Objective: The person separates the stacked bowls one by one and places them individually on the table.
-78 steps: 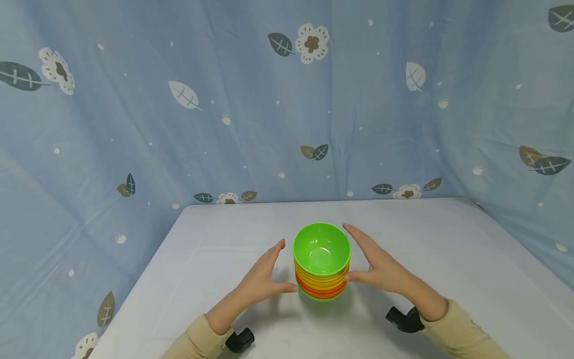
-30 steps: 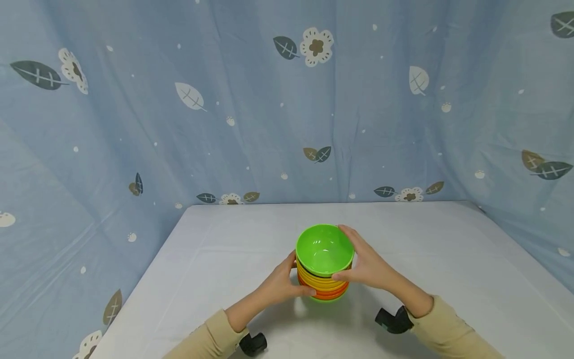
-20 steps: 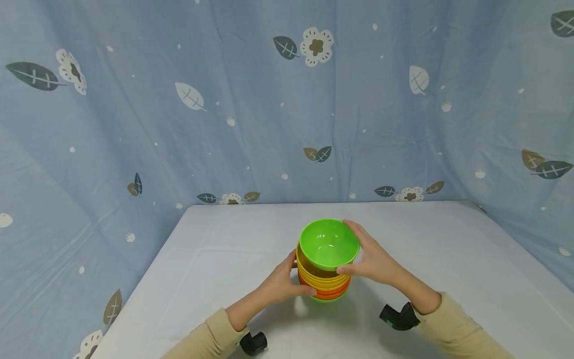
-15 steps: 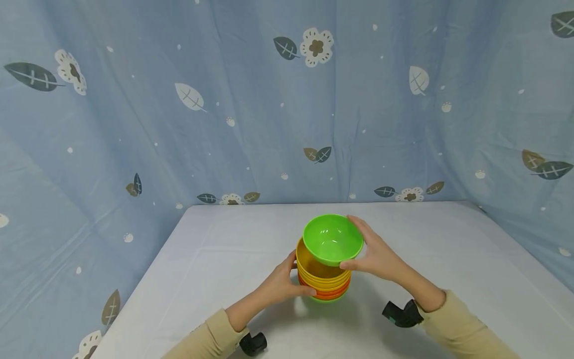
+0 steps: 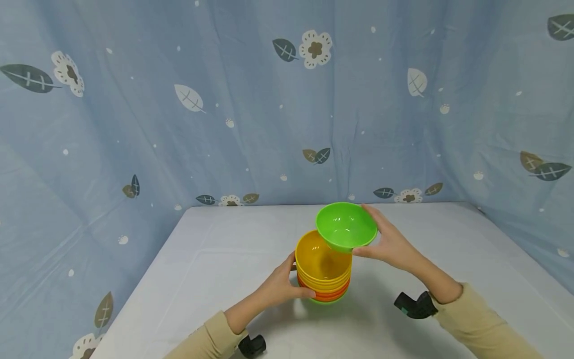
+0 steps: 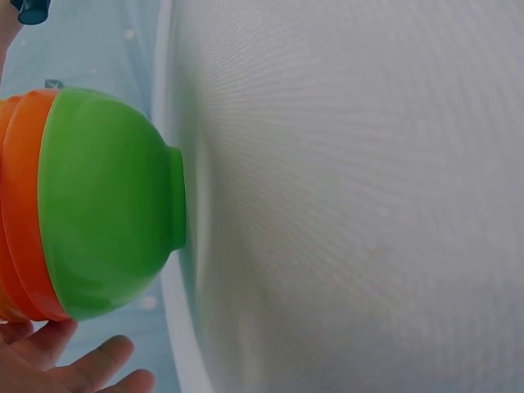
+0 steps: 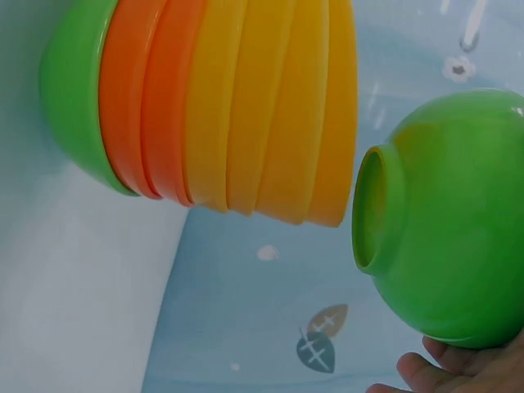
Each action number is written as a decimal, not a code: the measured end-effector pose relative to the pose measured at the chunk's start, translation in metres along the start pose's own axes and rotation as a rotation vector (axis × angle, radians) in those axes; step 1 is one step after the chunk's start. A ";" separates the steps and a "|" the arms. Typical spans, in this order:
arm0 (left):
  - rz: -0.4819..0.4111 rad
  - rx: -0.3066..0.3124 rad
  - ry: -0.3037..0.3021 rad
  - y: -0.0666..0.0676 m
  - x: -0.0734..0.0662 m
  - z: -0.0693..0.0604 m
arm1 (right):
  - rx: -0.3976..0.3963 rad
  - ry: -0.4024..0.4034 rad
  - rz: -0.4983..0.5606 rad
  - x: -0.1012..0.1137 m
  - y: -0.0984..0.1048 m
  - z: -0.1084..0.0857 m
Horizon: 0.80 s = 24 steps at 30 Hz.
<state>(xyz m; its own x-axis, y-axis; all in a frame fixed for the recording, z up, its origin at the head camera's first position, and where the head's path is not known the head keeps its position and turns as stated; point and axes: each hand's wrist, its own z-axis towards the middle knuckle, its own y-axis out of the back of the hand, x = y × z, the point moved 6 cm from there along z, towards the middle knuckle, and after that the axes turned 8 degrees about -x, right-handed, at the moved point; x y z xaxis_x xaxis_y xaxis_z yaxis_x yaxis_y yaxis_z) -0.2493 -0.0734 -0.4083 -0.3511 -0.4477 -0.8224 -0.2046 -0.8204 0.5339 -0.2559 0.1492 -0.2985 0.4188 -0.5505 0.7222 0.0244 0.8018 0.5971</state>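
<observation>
Pinching the green bowl (image 5: 345, 229) at its right side between thumb and fingers, my right hand (image 5: 394, 247) holds it above the stack (image 5: 325, 286), apart from the top yellow bowl (image 5: 320, 257). For good control, I should keep it level while my left hand (image 5: 278, 289), thumb and fingers gripping the stack's side, steadies the rest. The nearest obstruction is the yellow rim beside its foot. The stack stands on the white tabletop (image 5: 215, 269), its lowest bowl (image 6: 106, 205) green; a patterned blue curtain (image 5: 246, 124) hangs behind.
</observation>
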 end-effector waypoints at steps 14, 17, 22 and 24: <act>-0.007 -0.005 -0.005 0.000 -0.002 -0.001 | -0.034 -0.024 -0.023 -0.005 0.015 0.003; -0.007 -0.007 -0.009 0.000 -0.002 -0.001 | -0.037 -0.031 -0.024 -0.007 0.018 0.004; -0.012 -0.006 -0.015 0.000 -0.002 -0.001 | -0.045 -0.042 -0.035 -0.011 0.022 0.005; -0.013 -0.005 -0.017 0.000 -0.001 -0.001 | -0.049 -0.047 -0.046 -0.012 0.024 0.005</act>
<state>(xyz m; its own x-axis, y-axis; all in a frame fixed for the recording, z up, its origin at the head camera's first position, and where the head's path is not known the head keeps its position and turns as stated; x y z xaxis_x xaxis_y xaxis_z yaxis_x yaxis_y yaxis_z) -0.2480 -0.0730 -0.4075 -0.3641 -0.4311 -0.8256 -0.2042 -0.8279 0.5224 -0.2650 0.1740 -0.2910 0.3727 -0.5965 0.7108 0.0878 0.7853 0.6129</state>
